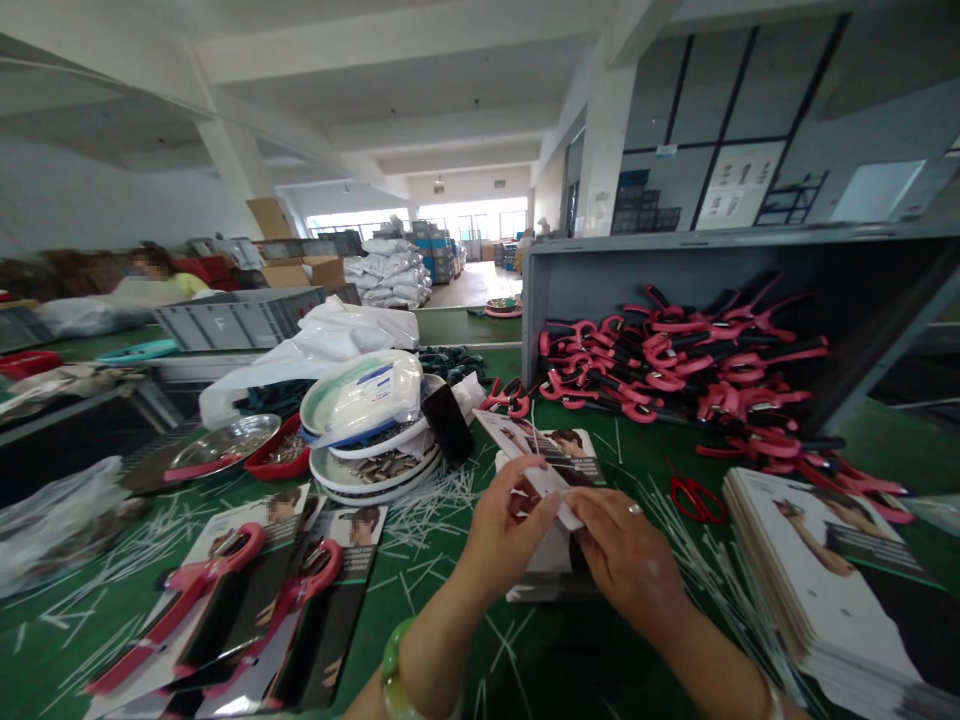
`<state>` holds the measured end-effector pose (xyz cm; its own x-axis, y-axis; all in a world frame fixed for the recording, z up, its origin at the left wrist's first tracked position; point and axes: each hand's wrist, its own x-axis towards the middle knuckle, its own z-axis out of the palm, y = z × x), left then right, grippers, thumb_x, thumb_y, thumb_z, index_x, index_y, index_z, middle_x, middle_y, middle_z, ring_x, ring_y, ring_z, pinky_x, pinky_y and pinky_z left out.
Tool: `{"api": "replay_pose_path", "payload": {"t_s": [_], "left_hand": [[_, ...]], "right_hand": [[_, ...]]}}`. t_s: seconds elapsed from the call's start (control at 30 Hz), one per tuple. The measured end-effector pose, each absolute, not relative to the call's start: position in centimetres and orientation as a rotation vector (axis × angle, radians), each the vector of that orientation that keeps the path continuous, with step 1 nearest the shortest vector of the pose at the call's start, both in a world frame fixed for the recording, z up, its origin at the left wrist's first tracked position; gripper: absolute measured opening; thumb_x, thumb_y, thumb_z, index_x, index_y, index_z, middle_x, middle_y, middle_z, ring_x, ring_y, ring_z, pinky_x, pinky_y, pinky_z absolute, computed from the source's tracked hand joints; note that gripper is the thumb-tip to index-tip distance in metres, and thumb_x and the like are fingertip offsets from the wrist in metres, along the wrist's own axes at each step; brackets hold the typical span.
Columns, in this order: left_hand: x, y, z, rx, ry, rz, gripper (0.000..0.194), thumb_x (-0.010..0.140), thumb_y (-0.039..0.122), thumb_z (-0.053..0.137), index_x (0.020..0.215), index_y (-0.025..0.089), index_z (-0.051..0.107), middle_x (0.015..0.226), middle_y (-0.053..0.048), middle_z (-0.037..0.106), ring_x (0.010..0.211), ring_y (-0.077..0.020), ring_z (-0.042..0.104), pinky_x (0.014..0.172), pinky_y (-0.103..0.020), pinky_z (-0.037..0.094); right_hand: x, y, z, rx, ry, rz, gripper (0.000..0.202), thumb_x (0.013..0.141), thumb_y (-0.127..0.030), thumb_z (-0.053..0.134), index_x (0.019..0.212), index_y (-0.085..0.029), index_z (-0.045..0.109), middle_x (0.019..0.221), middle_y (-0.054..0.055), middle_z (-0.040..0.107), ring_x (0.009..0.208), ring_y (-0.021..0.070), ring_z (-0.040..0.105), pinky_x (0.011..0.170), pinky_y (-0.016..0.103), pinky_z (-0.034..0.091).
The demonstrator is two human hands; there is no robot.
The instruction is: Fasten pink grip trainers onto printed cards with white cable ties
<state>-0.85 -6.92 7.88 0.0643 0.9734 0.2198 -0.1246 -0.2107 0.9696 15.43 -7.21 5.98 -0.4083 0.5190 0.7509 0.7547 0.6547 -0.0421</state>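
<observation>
The left hand [499, 530] and right hand [630, 560] each have a closed grip on one card [517, 440], tilted between them over a stack [551, 555]. Its long axis runs from far left to near right; the right hand is at the near end. White ties [720, 590] lie just right, with a bin [577, 280] of pliers [667, 350] beyond on the surface [577, 650].

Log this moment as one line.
Left hand: gripping tilted card; right hand: gripping same card; pink pliers: many in grey crate; card stack: far right
</observation>
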Motion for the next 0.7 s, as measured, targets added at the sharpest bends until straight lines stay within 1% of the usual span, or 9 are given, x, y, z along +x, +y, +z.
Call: {"api": "replay_pose_path", "payload": {"t_s": [0.07, 0.13, 0.2, 0.27, 0.33, 0.43, 0.53, 0.6, 0.7], "left_hand": [[-2.0, -6.8, 8.2, 1.495, 1.116, 1.160, 0.027, 0.072, 0.032, 0.065, 0.094, 0.017, 0.063, 0.073, 0.000, 0.059, 0.060, -0.0099, 0.054, 0.054, -0.020, 0.043], [-2.9, -6.4, 8.7, 1.594, 1.232, 0.992, 0.020, 0.070, 0.028, 0.064, 0.084, 0.015, 0.066, 0.067, 0.000, 0.060, 0.056, -0.0095, 0.052, 0.052, -0.020, 0.040], [-3.5, -6.0, 8.9, 1.625, 1.276, 0.885, 0.016, 0.068, 0.026, 0.064, 0.078, 0.014, 0.066, 0.060, 0.003, 0.057, 0.051, -0.0084, 0.049, 0.049, -0.019, 0.037], [-3.8, -5.5, 8.9, 1.620, 1.280, 0.829, 0.014, 0.069, 0.029, 0.063, 0.074, 0.015, 0.065, 0.055, 0.004, 0.054, 0.048, -0.0082, 0.046, 0.048, -0.019, 0.035], [-4.0, -5.1, 8.6, 1.657, 1.297, 0.834, 0.016, 0.071, 0.032, 0.062, 0.071, 0.016, 0.065, 0.057, 0.003, 0.056, 0.052, -0.0104, 0.049, 0.051, -0.021, 0.038], [-4.0, -5.1, 7.8, 1.780, 1.426, 0.990, 0.014, 0.073, 0.031, 0.062, 0.068, 0.019, 0.067, 0.076, -0.003, 0.061, 0.076, -0.0175, 0.057, 0.071, -0.029, 0.045], [-3.9, -5.3, 7.4, 1.810, 1.623, 1.318, 0.008, 0.073, 0.027, 0.063, 0.070, 0.021, 0.068, 0.102, -0.007, 0.058, 0.104, -0.0254, 0.051, 0.092, -0.043, 0.038], [-3.8, -5.5, 7.4, 1.799, 1.618, 1.528, 0.010, 0.076, 0.028, 0.061, 0.073, 0.021, 0.067, 0.111, -0.008, 0.053, 0.113, -0.0272, 0.045, 0.097, -0.047, 0.034], [-3.4, -5.6, 7.3, 1.680, 1.347, 1.653, 0.019, 0.083, 0.033, 0.053, 0.074, 0.019, 0.063, 0.109, -0.008, 0.054, 0.111, -0.0237, 0.048, 0.095, -0.040, 0.039]], "right_hand": [[14.9, -7.3, 5.6, -1.016, -2.134, -0.447, 0.030, 0.085, -0.011, 0.041, 0.102, -0.014, 0.064, 0.100, 0.010, 0.068, 0.094, 0.0222, 0.059, 0.080, 0.034, 0.050], [14.4, -7.4, 5.2, -1.045, -2.154, -0.465, 0.030, 0.083, -0.009, 0.042, 0.102, -0.015, 0.065, 0.100, 0.009, 0.068, 0.093, 0.0219, 0.060, 0.078, 0.034, 0.050], [14.0, -7.5, 5.0, -1.069, -2.170, -0.461, 0.030, 0.082, -0.009, 0.045, 0.102, -0.015, 0.066, 0.100, 0.008, 0.069, 0.092, 0.0219, 0.060, 0.076, 0.033, 0.050], [13.7, -7.5, 4.9, -1.096, -2.181, -0.451, 0.030, 0.080, -0.010, 0.048, 0.103, -0.015, 0.066, 0.101, 0.008, 0.069, 0.092, 0.0222, 0.060, 0.075, 0.032, 0.050], [13.5, -7.5, 5.0, -1.128, -2.195, -0.432, 0.030, 0.078, -0.010, 0.051, 0.104, -0.016, 0.066, 0.101, 0.007, 0.069, 0.092, 0.0219, 0.059, 0.074, 0.031, 0.049], [13.2, -7.3, 5.3, -1.168, -2.213, -0.407, 0.031, 0.076, -0.011, 0.054, 0.105, -0.017, 0.065, 0.101, 0.006, 0.069, 0.091, 0.0213, 0.059, 0.074, 0.030, 0.049], [13.0, -7.1, 5.6, -1.205, -2.211, -0.398, 0.027, 0.077, -0.014, 0.056, 0.102, -0.017, 0.066, 0.099, 0.006, 0.069, 0.089, 0.0212, 0.059, 0.073, 0.030, 0.049], [13.0, -7.0, 5.8, -1.220, -2.200, -0.390, 0.025, 0.078, -0.016, 0.056, 0.101, -0.017, 0.066, 0.098, 0.007, 0.069, 0.089, 0.0214, 0.059, 0.072, 0.030, 0.049], [13.2, -6.9, 5.9, -1.210, -2.178, -0.370, 0.025, 0.078, -0.016, 0.057, 0.101, -0.017, 0.066, 0.097, 0.007, 0.068, 0.090, 0.0214, 0.058, 0.075, 0.030, 0.049]]}}
